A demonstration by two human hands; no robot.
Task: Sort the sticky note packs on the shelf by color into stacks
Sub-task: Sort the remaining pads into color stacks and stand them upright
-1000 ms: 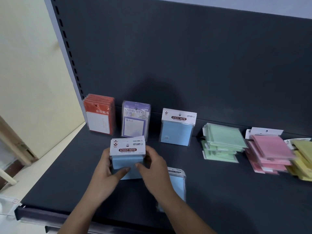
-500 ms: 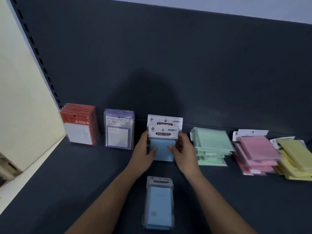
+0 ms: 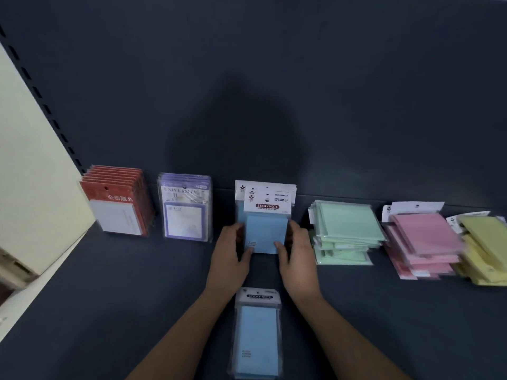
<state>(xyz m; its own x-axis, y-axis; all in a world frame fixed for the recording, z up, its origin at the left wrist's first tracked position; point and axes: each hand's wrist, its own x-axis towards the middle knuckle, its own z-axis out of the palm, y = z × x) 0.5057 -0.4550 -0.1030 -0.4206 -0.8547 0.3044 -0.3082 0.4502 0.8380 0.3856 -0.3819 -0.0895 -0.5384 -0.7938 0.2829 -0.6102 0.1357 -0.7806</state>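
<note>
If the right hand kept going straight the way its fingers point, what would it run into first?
The right hand grips the upright blue pack; straight on it would likely press that into the blue packs behind, then the back panel. Depth is unclear.

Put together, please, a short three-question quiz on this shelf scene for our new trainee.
1. True or false: the left hand and the right hand both hold the upright blue packs.
2. Fill in: the stack lying just right of those packs is ____ in colour.
3. Where is the lone blue pack? A) held in the right hand; B) flat on the shelf, nearer the camera than the hands; C) standing upright at the back.
Key: 1 true; 2 green, the green stack; 3 B.
</note>
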